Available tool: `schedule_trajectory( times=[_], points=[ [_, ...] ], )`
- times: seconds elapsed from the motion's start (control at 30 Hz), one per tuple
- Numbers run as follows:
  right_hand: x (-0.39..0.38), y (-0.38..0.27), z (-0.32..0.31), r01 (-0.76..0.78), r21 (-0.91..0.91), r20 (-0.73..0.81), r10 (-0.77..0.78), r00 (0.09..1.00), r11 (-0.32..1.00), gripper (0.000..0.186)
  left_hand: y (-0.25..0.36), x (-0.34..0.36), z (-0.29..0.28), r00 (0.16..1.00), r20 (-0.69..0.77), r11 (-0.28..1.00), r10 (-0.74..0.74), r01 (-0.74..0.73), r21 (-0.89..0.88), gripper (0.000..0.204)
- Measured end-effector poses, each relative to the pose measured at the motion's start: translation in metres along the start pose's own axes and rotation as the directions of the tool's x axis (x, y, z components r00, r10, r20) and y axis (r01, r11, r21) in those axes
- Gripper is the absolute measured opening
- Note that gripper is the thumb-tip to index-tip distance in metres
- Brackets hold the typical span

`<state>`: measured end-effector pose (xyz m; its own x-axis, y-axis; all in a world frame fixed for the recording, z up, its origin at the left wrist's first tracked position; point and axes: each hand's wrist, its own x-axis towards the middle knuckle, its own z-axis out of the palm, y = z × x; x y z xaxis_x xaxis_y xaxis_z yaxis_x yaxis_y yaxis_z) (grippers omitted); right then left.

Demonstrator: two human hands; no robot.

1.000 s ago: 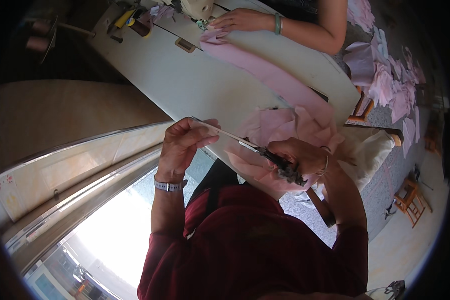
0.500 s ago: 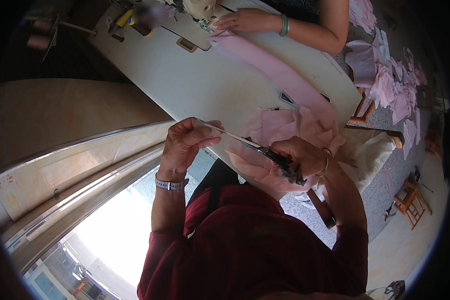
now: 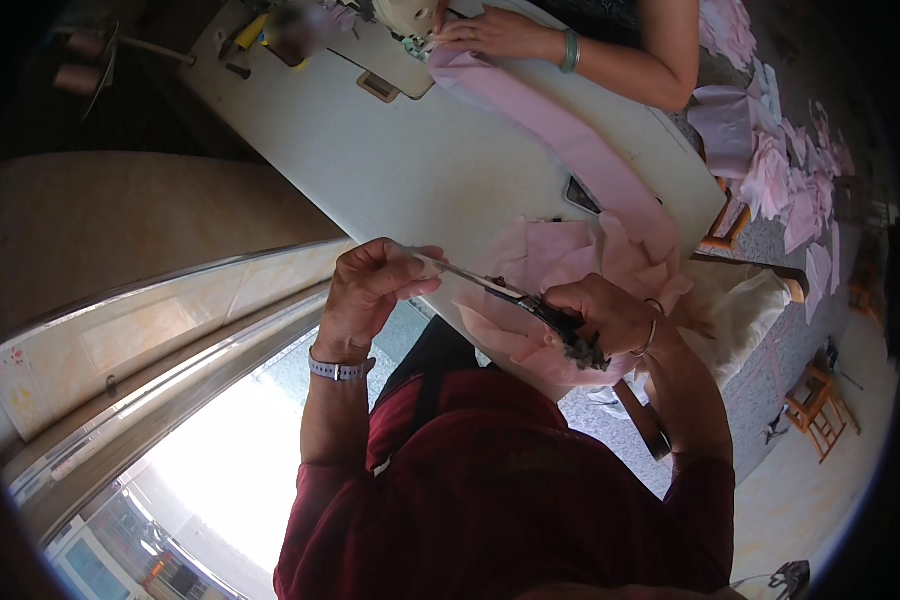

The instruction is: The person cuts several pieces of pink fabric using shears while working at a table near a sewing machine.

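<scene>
My left hand (image 3: 370,290) pinches a small pale scrap of cloth (image 3: 425,257) between thumb and fingers. From the other side, the blades of a pair of scissors (image 3: 482,280) reach up to that scrap. My right hand (image 3: 615,318) is wrapped round their dark handles, which look bound with ragged cloth. Exactly where the blade tips meet the scrap is too small to tell. Beneath the scissors lies a heap of pink cloth pieces (image 3: 550,245) at the table's near right corner.
Across the white table (image 3: 400,160), a co-worker's hand (image 3: 505,35) lies by a sewing machine (image 3: 407,14). A long pink strip (image 3: 570,135) runs from there toward the heap. A phone (image 3: 582,195) sits beside it. Pink pieces (image 3: 770,170) and a wooden stool (image 3: 820,410) are at right.
The co-worker's hand has shifted slightly right, and the pink strip has moved and bunched near the machine. More of the phone shows. My own hands have barely moved.
</scene>
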<state>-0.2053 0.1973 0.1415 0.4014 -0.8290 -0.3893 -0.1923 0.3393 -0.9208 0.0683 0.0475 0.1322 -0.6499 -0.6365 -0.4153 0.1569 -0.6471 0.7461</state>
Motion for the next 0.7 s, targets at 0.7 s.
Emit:
schedule_trajectory(
  times=[0.7],
  points=[
    [0.016,0.013,0.023,-0.009,-0.204,0.054,0.020,0.998,0.979,0.039,-0.041,-0.049,-0.040,0.962,-0.200,0.982,-0.187,0.181,-0.047,0.016]
  ],
)
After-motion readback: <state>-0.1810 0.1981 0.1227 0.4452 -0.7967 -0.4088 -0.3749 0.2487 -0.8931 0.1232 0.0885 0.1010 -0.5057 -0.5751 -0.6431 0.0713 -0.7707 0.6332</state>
